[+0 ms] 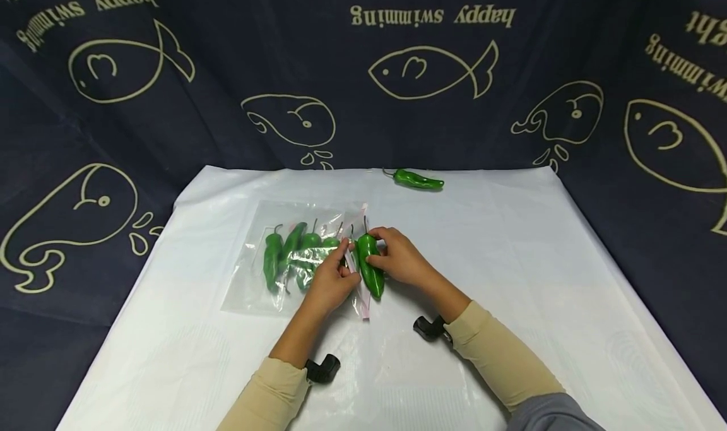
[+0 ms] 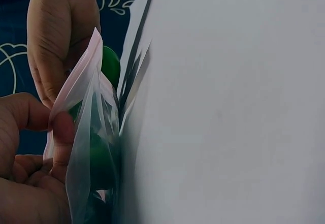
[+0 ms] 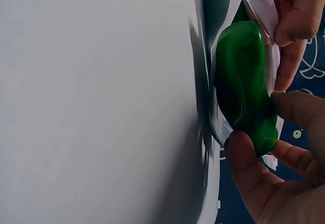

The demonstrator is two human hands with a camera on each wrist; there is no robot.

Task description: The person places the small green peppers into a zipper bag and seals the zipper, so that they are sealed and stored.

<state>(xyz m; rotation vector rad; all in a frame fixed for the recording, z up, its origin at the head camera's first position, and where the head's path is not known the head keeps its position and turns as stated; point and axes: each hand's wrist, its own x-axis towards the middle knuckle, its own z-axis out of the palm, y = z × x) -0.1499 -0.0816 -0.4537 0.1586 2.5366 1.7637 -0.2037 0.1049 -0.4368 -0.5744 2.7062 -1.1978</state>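
Observation:
A clear plastic zip bag (image 1: 250,292) with a pink-edged mouth lies flat, its opening toward the right. Several green peppers (image 1: 272,257) are inside it, side by side. My left hand (image 1: 329,283) pinches the upper lip of the mouth and lifts it; the raised pink edge (image 2: 76,74) shows in the left wrist view. With thumb and fingers, my right hand (image 1: 400,257) grips a glossy green pepper (image 1: 372,273) at the bag's mouth, its stem pointing away from me. In the right wrist view this pepper (image 3: 244,82) sits against the parted bag edges.
Another green pepper (image 1: 420,180) lies at the far edge of the white-covered table (image 1: 488,229). A dark curtain (image 1: 341,59) with fish and whale drawings hangs behind and along both sides.

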